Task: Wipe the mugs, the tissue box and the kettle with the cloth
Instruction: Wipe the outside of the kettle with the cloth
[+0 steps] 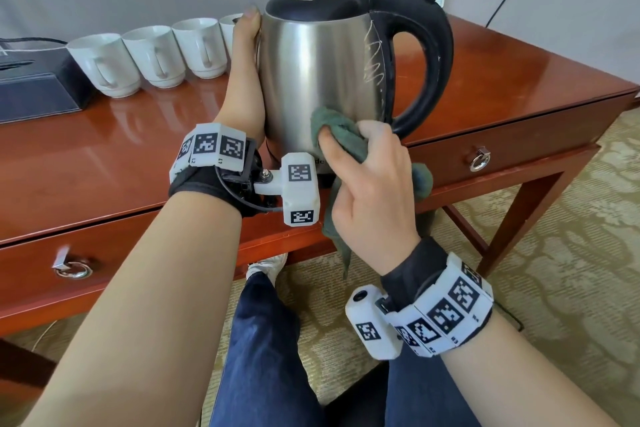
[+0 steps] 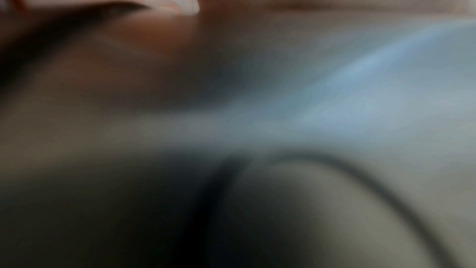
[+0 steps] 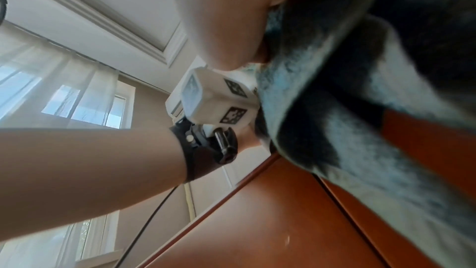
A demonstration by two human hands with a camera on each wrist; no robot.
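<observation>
My right hand point(image 1: 372, 184): curled round the crumpled green cloth point(image 1: 341, 135), pressing it on the kettle's lower wall.
My left hand point(image 1: 246, 80): flat against the kettle's 9 o'clock side, fingers seemingly straight.
Steel kettle with black handle point(image 1: 322, 69): upright on the red-brown wooden desk point(image 1: 502, 80).
White ceramic mugs point(image 1: 152, 55): rowed at 10 o'clock, beside the dark tissue box point(image 1: 38, 90).

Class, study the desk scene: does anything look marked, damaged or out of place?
Yes. The stainless steel kettle has pale scribbled lines across its black lid and down the side by its black handle. The right hand presses the green cloth lower on the body, away from them.

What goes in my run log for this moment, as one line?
left hand: steadies kettle | right hand: cloth on kettle
</observation>
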